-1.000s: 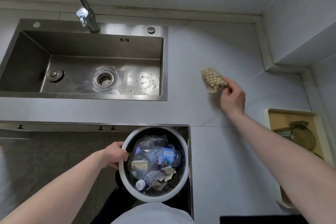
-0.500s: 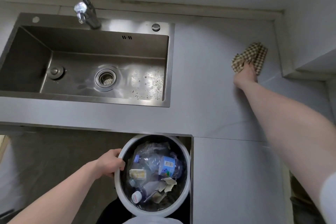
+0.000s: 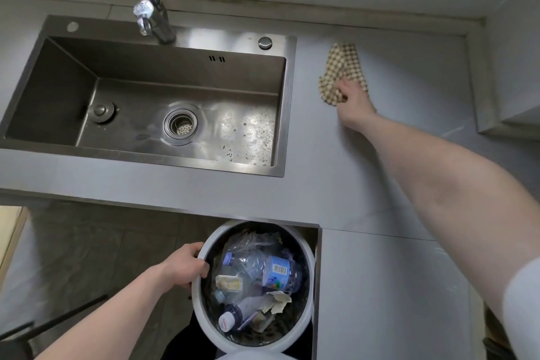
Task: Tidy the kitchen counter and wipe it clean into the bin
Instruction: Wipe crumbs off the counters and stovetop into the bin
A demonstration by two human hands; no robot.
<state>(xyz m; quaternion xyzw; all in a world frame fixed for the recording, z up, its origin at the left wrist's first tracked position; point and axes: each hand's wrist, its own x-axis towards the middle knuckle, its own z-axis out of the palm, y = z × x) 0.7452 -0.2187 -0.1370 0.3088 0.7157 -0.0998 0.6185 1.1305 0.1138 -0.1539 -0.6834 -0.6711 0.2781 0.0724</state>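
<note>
So, head view only:
right hand (image 3: 352, 105): fingers curled round checked cloth (image 3: 342, 70), pressing it onto counter (image 3: 336, 184) right of sink (image 3: 146, 90), near back wall
left hand (image 3: 184, 267): fingers wrapped over bin (image 3: 305, 327) rim, left side
bin: below counter edge, holds plastic bottles (image 3: 263, 269) and paper scraps

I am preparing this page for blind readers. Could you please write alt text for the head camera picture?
Seen from above, a person's right hand grips a checked cloth on a grey kitchen counter, to the right of a steel sink. The left hand holds the rim of a round white bin, below the counter's edge, holding plastic bottles and paper scraps.
</note>
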